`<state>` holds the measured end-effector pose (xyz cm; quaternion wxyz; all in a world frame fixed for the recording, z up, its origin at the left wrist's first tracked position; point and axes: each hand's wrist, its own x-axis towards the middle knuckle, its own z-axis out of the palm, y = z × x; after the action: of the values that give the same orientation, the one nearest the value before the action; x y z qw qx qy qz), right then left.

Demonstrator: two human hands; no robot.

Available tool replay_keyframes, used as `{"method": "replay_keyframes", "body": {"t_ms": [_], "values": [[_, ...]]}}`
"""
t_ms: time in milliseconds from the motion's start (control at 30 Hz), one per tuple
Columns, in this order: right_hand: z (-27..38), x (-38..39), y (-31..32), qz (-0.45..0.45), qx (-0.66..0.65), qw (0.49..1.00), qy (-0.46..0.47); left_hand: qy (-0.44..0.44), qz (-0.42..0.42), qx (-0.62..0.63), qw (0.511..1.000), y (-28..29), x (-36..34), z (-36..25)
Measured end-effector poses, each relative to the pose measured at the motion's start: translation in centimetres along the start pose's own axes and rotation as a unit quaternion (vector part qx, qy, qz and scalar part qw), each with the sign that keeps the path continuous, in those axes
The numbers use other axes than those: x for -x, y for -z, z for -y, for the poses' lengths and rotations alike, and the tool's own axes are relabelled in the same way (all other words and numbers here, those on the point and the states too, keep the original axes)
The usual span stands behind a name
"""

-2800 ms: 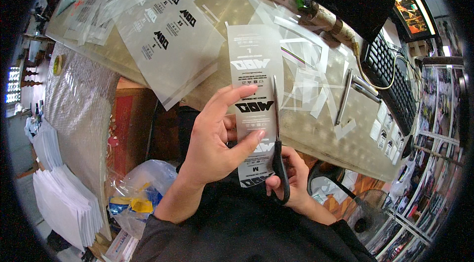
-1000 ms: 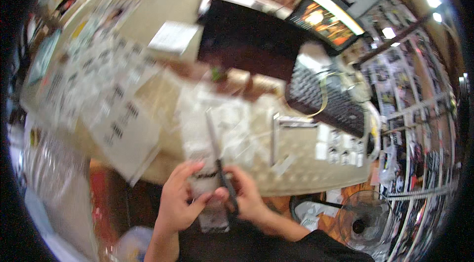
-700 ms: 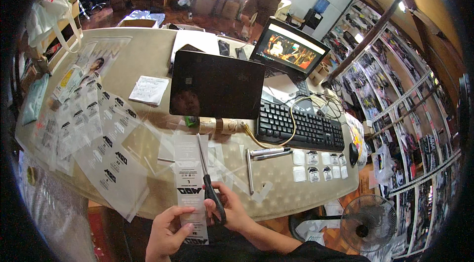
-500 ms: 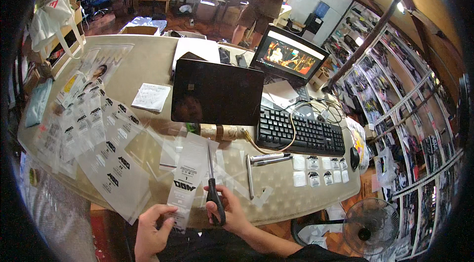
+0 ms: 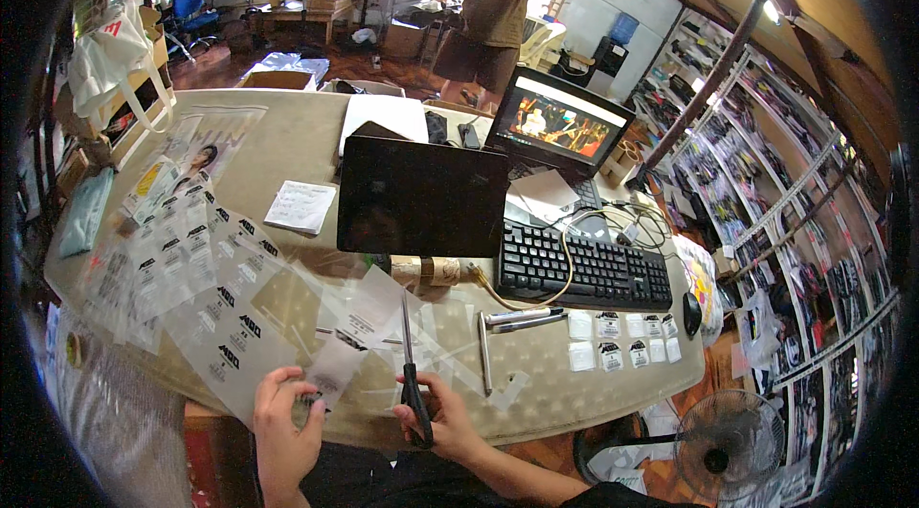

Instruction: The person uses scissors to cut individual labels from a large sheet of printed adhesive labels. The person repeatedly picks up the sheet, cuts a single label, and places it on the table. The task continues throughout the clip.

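My left hand (image 5: 287, 436) pinches the near end of a translucent printed plastic strip (image 5: 330, 366) with thumb and fingers. The strip slants up and to the right over the table edge. In my right hand (image 5: 448, 427) is a pair of black-handled scissors (image 5: 413, 393), its blades pointing away from me, just right of the strip. The blades look together or nearly so. Larger printed plastic sheets (image 5: 225, 350) overlap on the table to the left. Small cut labels (image 5: 610, 356) lie in two rows on the right.
A dark tablet (image 5: 421, 197) stands in front of a keyboard (image 5: 584, 264) and a lit laptop (image 5: 560, 120). Pens (image 5: 522, 316) and a metal rod (image 5: 484, 355) lie near the labels. A fan (image 5: 728, 446) stands at lower right. Another person (image 5: 493, 10) stands beyond the table.
The strip has tilted and its far end has swung right, toward the scissors. My left hand has shifted slightly left. The view has shifted a little, and the far person appears further left.
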<state>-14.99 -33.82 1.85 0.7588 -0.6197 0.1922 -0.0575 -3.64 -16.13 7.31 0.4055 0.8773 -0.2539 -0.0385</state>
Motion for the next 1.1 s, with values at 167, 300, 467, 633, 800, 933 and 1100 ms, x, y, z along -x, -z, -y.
{"method": "replay_keyframes", "body": {"t_ms": [167,300,467,633,800,933,1100], "values": [[-0.4,0.1,0.0,0.012,0.012,1.0,0.003,-0.061,-0.047,0.088,0.993,-2.2,-3.2,-1.8],[-0.8,0.2,-0.2,0.029,0.001,0.999,0.037,-0.067,0.008,0.304,0.95,-5.4,-6.8,-1.1],[-1.4,0.0,0.1,0.029,0.047,0.996,0.064,0.011,0.06,0.476,0.877,-6.3,-7.7,-1.7],[-1.1,-0.1,0.2,0.031,0.037,0.998,0.048,-0.005,0.028,0.402,0.915,-5.2,-7.7,-2.6],[-0.8,-0.1,-0.2,0.016,-0.07,0.997,0.006,-0.035,0.028,0.345,0.937,-5.1,-7.3,-3.4],[0.3,-0.1,0.0,0.002,-0.068,0.998,-0.005,-0.039,0.019,0.346,0.937,-5.7,-7.1,-4.1],[0.2,0.0,-0.5,-0.018,-0.109,0.994,0.009,-0.021,0.017,0.252,0.967,-5.7,-6.3,-4.2]]}}
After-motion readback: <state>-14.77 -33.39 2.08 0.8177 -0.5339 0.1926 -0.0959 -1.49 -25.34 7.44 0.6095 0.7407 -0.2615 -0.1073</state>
